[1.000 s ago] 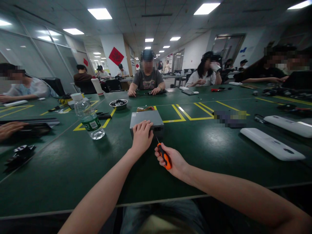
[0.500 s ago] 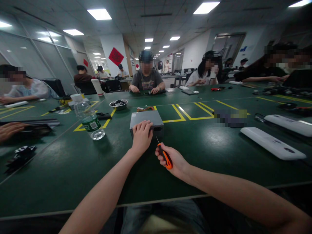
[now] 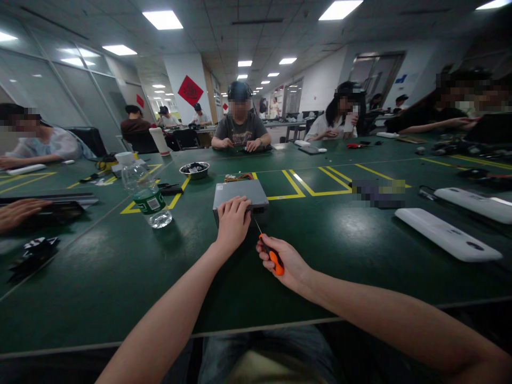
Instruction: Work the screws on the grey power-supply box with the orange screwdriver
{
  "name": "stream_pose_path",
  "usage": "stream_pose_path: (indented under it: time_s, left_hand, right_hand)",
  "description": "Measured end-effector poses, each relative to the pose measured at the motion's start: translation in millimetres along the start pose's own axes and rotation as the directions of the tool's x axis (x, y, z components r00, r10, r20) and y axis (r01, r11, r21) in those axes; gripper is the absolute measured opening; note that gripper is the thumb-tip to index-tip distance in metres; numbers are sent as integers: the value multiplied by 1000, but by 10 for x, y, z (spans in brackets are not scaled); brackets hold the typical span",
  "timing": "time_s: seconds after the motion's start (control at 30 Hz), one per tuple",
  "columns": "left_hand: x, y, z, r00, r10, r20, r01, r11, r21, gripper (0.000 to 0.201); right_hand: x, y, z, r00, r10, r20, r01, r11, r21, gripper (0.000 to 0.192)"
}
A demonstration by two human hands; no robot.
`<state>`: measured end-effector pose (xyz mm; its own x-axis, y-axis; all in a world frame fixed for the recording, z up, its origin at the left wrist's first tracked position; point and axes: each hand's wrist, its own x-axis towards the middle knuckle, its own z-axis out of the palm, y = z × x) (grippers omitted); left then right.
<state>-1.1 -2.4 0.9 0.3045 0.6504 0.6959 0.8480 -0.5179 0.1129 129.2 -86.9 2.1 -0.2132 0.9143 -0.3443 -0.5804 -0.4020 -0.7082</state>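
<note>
A grey metal computer power supply (image 3: 240, 189) rests on the green table in front of me, its wires bunched at the far side. My left hand (image 3: 234, 218) grips its near left part, fingers across the top and thumb toward the near face. In my right hand (image 3: 286, 261) is a screwdriver (image 3: 277, 261) with an orange and black handle, fingers wrapped round it. Its thin shaft points up and left to the near face of the power supply, beside my left thumb. Whether the tip sits in a screw is too small to tell.
A water bottle (image 3: 150, 197) stands left of the power supply, with a metal bowl (image 3: 194, 170) of small parts behind. White power banks (image 3: 448, 234) lie at right. At far left, another person's hand (image 3: 22, 213) rests on a dark part. A co-worker (image 3: 240, 122) sits opposite.
The screwdriver handle has turned slightly in my right hand, which has shifted a little to the right. My left hand and the power supply stay in place.
</note>
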Motion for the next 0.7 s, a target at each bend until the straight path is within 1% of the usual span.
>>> stream_pose_path:
  time_s: [0.1,0.3,0.37,0.5,0.6,0.7]
  left_hand:
    - [-1,5,-5,1000,-3,3,3,1000,-3,26]
    - [2,17,-13,1000,-11,4,11,1000,-6,26]
    - [3,17,-8,1000,-14,4,14,1000,-2,26]
    - [3,12,12,1000,-13,1,13,1000,5,26]
    - [2,10,18,1000,-14,-6,14,1000,5,26]
    - [2,17,8,1000,-12,0,12,1000,1,26]
  right_hand:
    - [-10,-6,7,1000,13,10,-13,1000,-1,20]
    - [3,-19,-7,999,50,19,-50,999,2,25]
    - [9,-23,-7,999,48,8,-48,999,1,24]
    - [9,-19,0,1000,1,-21,-2,1000,-15,10]
    - [-1,-14,-2,999,-21,-25,20,1000,-22,10]
    - [-8,-14,-12,1000,-11,-11,10,1000,-20,15]
